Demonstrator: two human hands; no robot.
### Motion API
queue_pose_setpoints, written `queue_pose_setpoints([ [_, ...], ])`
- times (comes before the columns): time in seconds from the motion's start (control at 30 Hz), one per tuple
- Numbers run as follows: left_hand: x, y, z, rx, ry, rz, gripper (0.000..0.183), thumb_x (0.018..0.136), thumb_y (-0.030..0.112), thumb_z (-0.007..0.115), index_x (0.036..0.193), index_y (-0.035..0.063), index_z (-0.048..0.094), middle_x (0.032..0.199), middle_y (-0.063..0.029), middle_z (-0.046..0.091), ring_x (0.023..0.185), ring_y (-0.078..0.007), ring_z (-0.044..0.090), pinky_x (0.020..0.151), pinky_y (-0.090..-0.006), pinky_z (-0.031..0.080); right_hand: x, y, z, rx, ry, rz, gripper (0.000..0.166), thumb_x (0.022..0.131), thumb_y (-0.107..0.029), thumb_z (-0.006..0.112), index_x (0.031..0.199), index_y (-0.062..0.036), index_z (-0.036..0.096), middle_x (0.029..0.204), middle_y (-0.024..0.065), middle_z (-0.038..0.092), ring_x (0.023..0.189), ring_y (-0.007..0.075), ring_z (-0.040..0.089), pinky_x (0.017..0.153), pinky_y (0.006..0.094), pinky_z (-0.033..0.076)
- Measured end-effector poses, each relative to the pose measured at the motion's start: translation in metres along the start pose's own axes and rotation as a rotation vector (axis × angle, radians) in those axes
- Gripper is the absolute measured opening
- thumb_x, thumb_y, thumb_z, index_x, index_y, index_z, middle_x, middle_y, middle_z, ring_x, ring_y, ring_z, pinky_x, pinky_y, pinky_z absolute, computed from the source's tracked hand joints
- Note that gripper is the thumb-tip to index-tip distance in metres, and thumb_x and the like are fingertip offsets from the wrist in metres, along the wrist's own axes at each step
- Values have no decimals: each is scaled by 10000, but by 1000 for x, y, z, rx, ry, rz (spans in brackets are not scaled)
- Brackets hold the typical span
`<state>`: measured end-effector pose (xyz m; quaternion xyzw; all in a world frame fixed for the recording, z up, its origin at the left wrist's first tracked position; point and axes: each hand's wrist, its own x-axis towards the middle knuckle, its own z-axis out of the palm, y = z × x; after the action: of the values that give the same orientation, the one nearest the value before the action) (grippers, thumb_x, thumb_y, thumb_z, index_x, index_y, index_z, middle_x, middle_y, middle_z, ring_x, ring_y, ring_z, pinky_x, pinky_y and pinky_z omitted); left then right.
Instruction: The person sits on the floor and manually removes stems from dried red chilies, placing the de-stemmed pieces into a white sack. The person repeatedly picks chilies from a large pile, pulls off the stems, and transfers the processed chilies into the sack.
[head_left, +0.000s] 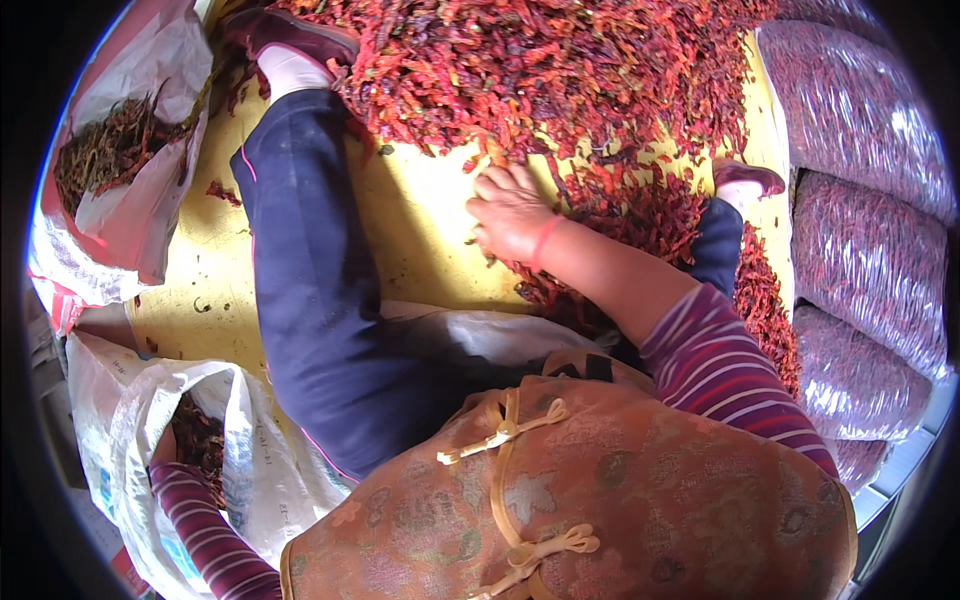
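Note:
My right hand (511, 214) rests palm down with its fingers spread on the yellow surface (420, 202), at the lower edge of a large heap of dried red chili peppers (540, 75). A smaller pile of the peppers (637, 210) lies beside my right wrist and under my forearm. My left arm, in a striped sleeve, reaches down into an open white woven sack (277, 457) at the lower left. Dark dried peppers (201, 439) show inside its mouth. Only a little of my left hand (165, 448) shows at the cuff; its fingers are hidden in the sack.
At the upper left stands another open sack (180, 67) with brownish dried pods (112, 150). Filled clear plastic bags (862, 255) are stacked along the right side. My legs are spread around the surface, and more peppers (765, 307) lie beyond my right leg.

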<state>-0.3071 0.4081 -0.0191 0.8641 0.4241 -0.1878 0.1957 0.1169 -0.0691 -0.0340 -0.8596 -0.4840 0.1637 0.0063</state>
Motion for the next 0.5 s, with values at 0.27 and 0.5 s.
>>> queue_pose_setpoints([
  [0.27,-69,51,-16,-79,39,95,314,774,128,478,1033,-45,514,920,-141,578,868,-213,556,772,-288,430,-161,63,18,83,-292,266,176,733,-173,466,848,-97,575,921,73,510,1000,236,408,899,427,233],
  [0.5,-127,158,-60,-402,-181,-105,185,805,100,439,847,-24,570,570,-8,489,437,-50,410,391,-184,341,-87,82,-12,373,198,121,175,783,-82,429,907,17,503,889,170,500,821,310,478,755,388,388],
])
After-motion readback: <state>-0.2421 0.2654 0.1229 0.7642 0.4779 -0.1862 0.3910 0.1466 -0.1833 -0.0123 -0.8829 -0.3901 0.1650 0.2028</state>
